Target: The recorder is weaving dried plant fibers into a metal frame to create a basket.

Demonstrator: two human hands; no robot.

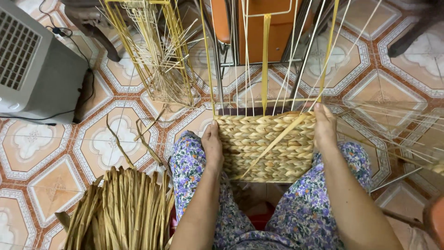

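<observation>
On the lap of a seated person in floral-print trousers [300, 208] rests a half-woven basket [266, 146] of braided straw-coloured fibre, its thin upright wire stakes [296, 60] rising away from the viewer. The left hand [212, 144] presses flat against the basket's left side, fingers together. The right hand [325, 127] grips the upper right edge, fingers curled over the weave; a flat loose strand [277, 139] runs diagonally across the woven face toward it. By the left knee lies a bundle of dried fibre [122, 210] on the patterned tile floor [41, 157]. A grey fan heater [32, 65] stands far left, an unfinished wire frame [152, 51] ahead.
</observation>
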